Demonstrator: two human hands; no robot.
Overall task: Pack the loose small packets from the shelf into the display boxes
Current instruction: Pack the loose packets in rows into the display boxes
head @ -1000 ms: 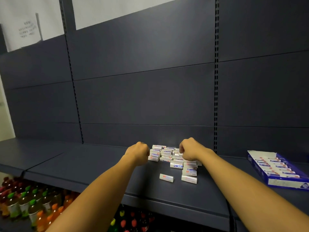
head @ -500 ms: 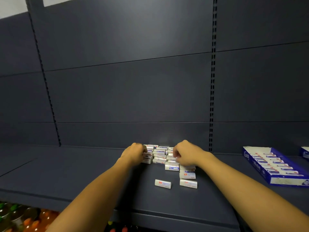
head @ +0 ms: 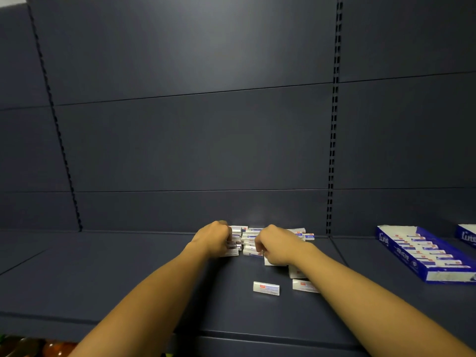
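Both hands are in the packets [head: 249, 239] piled at the shelf's [head: 128, 266] back: left hand [head: 215, 238] curled on the pile's 9 o'clock edge, right hand [head: 277, 247] pinching at 3 o'clock. Box [head: 422, 253] well right.

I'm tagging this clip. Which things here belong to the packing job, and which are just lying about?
Job:
pile of small packets
two stray packets
blue display box
second box
left hand
right hand

Lying about:
bottles below the shelf

Bare shelf [head: 116, 274] lies left of the packets [head: 251, 240]; a display box [head: 425, 253] blocks the right.
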